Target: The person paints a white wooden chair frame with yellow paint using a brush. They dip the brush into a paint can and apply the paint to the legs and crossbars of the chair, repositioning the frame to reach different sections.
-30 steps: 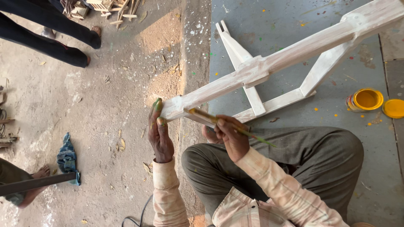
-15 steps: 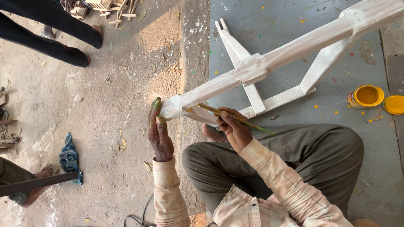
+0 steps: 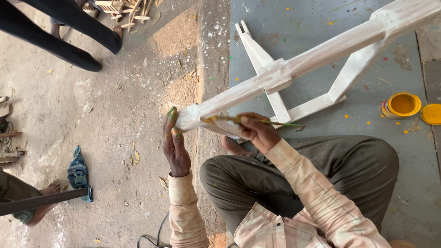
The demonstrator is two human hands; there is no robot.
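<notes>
The left hand [image 3: 177, 144] stays against the near end of the white wooden frame [image 3: 294, 69], fingers extended and touching it. The right hand [image 3: 258, 133], fingers closed on a paintbrush [image 3: 250, 121], has leveled it since earlier. An open yellow paint can [image 3: 400, 104] stands far right beside its round yellow lid [image 3: 432, 114].

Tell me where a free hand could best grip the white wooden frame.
Probably the long main beam, gripped from above beyond the cross joint: it is straight, bare and raised off the floor. The left hand already steadies its near end.
</notes>
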